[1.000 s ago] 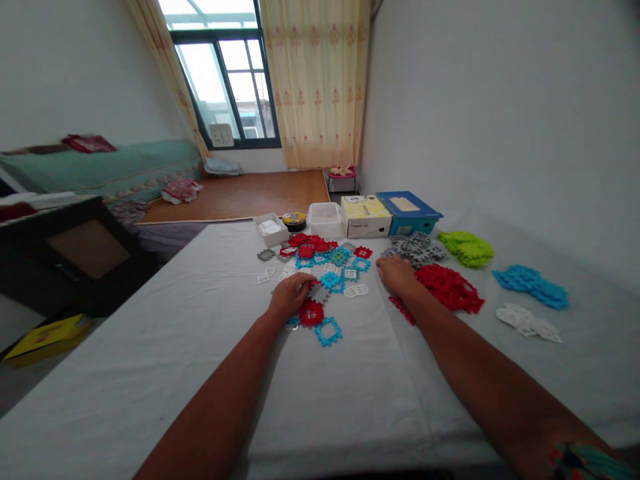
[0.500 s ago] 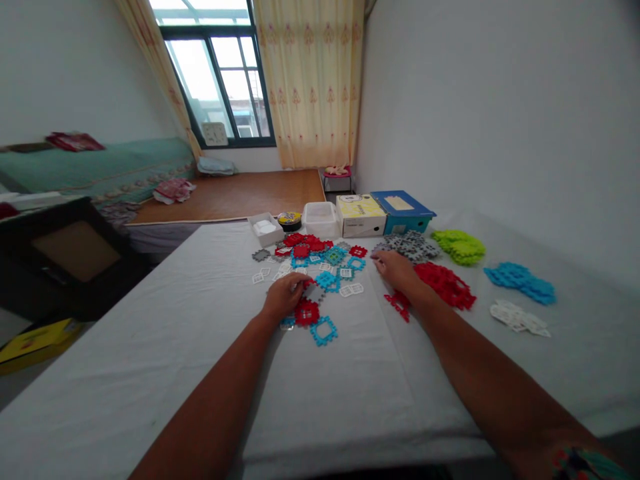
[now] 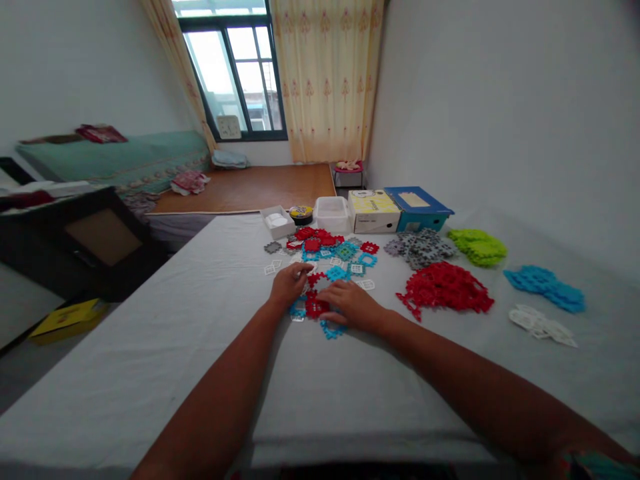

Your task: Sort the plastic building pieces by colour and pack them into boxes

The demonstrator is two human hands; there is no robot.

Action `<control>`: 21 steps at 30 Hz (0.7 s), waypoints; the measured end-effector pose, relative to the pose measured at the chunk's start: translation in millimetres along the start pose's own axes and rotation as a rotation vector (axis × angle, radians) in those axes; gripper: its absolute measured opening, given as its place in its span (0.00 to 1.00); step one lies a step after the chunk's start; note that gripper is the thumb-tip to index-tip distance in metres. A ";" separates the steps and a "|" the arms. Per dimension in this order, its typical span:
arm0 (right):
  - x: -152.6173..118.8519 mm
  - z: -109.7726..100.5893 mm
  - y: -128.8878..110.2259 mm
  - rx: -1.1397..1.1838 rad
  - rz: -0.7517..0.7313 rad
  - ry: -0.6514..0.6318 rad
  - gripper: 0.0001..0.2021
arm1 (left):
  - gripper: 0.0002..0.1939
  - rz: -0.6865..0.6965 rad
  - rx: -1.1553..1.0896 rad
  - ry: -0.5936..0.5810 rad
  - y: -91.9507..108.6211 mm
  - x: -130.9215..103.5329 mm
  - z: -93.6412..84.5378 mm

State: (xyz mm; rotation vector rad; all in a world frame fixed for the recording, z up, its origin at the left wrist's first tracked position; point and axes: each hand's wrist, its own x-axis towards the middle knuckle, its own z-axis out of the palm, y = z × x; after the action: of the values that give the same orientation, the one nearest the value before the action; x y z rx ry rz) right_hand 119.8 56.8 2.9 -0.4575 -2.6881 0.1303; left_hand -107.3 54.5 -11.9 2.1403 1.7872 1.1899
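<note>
My left hand [image 3: 289,283] is over the left side of the loose plastic pieces, thumb and fingertips pinched together. What they hold, if anything, is too small to make out. Beside them lie a red toothed piece [image 3: 317,279] and a white square frame. My right hand [image 3: 353,305] reaches in from the right, fingers and thumb apart, at the edge of a red square toothed piece [image 3: 315,307]. Under this hand, a blue toothed frame [image 3: 332,331] is partly hidden. A light blue piece [image 3: 337,273] lies just beyond its fingertips.
Sorted piles of grey pieces [image 3: 425,248], red pieces [image 3: 445,290], green pieces [image 3: 477,247], blue pieces [image 3: 544,287] and white pieces [image 3: 541,325] lie on the right. Behind stand a clear tub [image 3: 332,217], a yellow-white box [image 3: 374,217] and a blue box [image 3: 420,210].
My right hand has moved left from beside the grey pile to the loose pieces. My left hand stays near the same pieces. The view has shifted slightly.
</note>
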 end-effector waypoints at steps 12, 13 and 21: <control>2.6 -13.0 -24.2 -0.184 0.085 0.090 0.12 | 0.18 0.002 0.073 -0.067 6.1 -0.6 0.5; 2.2 -17.4 -20.2 -0.156 0.133 0.101 0.12 | 0.18 0.003 0.071 -0.066 5.8 -0.5 0.0; -51.8 -91.8 43.2 0.076 0.563 0.056 0.11 | 0.17 0.003 0.058 -0.080 0.1 -0.4 0.0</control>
State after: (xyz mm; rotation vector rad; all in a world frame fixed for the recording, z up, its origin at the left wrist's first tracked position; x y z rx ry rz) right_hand 214.8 82.2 60.2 -1.1603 -2.4173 0.3690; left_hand -107.2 54.1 -11.9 2.1890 1.8070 1.0493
